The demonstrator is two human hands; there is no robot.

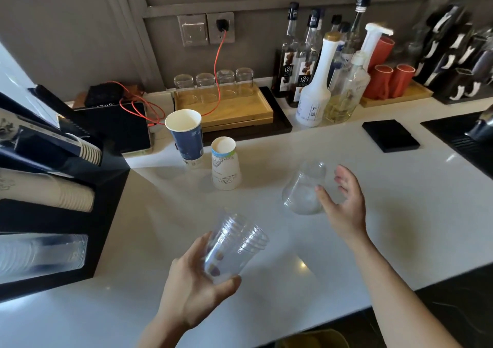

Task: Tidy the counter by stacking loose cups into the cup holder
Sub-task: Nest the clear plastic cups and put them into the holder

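Left hand clamps nested clear cups; right hand spread beside upturned clear cup. Light, flimsy, slippery; I'd grip mid-wall.

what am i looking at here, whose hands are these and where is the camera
This is one picture from a wide-angle camera worn on a person's head, looking down at their own two bare hands over a white counter. No robot is involved.

The left hand holds a nested stack of clear plastic cups. The right hand is open beside another clear cup, which sits upside down; contact is unclear.

Further back stand a blue paper cup, upright, and a white paper cup, upside down. At the left edge is a black cup holder with rows of stacked cups. Bottles and trays line the wall.
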